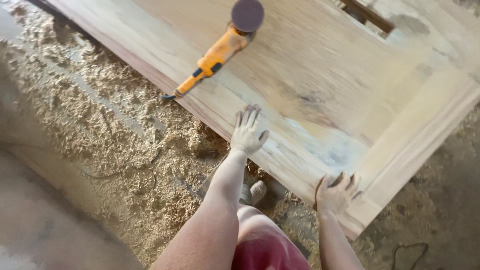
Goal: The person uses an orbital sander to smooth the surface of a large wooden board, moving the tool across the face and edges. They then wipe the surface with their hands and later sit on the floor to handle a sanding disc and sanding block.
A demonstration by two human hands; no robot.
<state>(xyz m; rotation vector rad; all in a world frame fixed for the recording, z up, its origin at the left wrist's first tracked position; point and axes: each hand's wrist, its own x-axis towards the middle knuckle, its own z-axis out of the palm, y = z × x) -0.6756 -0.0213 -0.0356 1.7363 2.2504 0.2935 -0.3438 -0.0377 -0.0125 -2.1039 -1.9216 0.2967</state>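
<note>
Large wooden door (320,85) lying flat above floor covered with wood shavings (115,125). Left hand (246,132) flat on near edge, fingers spread open. Right hand (336,194) at corner, fingers curled over edge, gripping it. Probably heavy, stiff, dusty and slippery; best held at edges. Yellow sander (220,50) resting on top, untouched.

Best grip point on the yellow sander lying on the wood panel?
Judging from the head view, take the yellow sander by its long yellow body, coming from above. It lies flat on the wood panel, handle slanting toward the near edge, disc end far, so the left hand is nearest.
</note>
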